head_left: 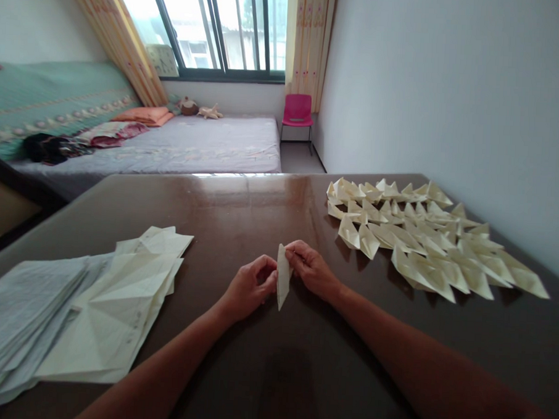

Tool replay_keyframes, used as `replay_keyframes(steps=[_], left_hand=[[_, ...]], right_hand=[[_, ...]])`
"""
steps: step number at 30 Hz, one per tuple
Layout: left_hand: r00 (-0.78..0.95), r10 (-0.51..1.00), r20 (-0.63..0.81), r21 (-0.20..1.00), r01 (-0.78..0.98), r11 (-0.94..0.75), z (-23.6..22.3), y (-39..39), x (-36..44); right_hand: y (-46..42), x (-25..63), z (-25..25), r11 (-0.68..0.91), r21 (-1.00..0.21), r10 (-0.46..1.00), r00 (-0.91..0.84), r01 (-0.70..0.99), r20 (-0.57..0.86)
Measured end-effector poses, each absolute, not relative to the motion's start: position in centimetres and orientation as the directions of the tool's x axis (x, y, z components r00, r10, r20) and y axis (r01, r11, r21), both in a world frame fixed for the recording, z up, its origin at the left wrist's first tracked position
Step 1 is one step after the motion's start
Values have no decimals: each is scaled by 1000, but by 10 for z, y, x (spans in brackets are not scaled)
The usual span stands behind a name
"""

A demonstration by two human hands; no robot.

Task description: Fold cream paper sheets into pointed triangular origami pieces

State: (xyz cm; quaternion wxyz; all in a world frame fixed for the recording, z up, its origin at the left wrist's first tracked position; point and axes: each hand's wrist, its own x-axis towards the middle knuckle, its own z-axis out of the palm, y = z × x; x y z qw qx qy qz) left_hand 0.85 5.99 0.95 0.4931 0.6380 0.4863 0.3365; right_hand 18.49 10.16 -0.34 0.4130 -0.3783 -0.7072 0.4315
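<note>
A narrow folded piece of cream paper (282, 277) stands upright on the dark brown table (233, 213), pinched from both sides. My left hand (248, 288) grips its left edge and my right hand (310, 267) grips its right edge near the top. The paper's lower tip points down toward the tabletop. Both forearms reach in from the bottom of the view.
Several finished folded paper boats (426, 237) lie in rows at the right of the table. A stack of flat and creased sheets (85, 306) lies at the left. Beyond the table are a bed (180, 143), a pink chair (297, 111) and a window.
</note>
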Motion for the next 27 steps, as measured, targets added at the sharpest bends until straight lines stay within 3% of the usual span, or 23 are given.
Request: replay_keyframes(steps=[8,18,22,27], left_hand=[[288,958,0,931,349,-105,3,55,11],[318,947,47,909,379,-172,4,56,12],[266,957,118,857,459,-233,6,56,15],[220,967,131,811,537,-232,6,52,20]], right_hand=[[94,184,0,404,-881,858,-435,247,271],[87,180,-1,398,-846,892,-364,354,267],[84,180,1,525,-750,838,-396,403,375],[82,183,8,677,-532,736,-500,509,457]])
